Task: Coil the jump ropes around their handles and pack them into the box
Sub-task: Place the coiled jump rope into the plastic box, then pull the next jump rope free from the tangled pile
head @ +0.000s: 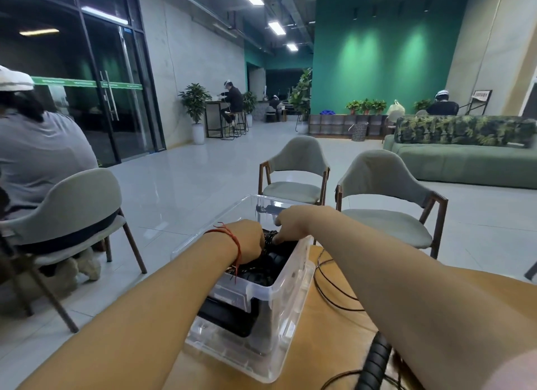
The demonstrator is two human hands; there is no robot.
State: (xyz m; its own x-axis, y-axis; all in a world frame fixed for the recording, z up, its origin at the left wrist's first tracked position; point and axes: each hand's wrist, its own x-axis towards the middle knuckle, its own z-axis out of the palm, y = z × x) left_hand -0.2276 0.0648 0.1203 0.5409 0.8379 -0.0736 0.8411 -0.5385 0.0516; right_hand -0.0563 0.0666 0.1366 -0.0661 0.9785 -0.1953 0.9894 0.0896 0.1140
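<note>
Both arms were stretched out over the clear plastic box on the light wooden table. Inside it lay the black jump ropes, a dark heap of coils and handles filling the box's near and middle part. The left hand, a red string bracelet at its wrist, was knuckles-up over the heap with its fingers tucked down out of sight, so whether it held anything couldn't be told. The right hand was just beyond it, thumb and curled fingers closed around the top coil, and the ropes sat directly under both palms (the 2 hands almost touching).

Outside the box, on the table by the right forearm, there was 1 ribbed black handle, and a thin dark cord looped beside the box's right wall.

Past the table stood 2 grey upholstered chairs with wooden legs. A green band ran across the glass doors at left, and its lettering was too small to read.
</note>
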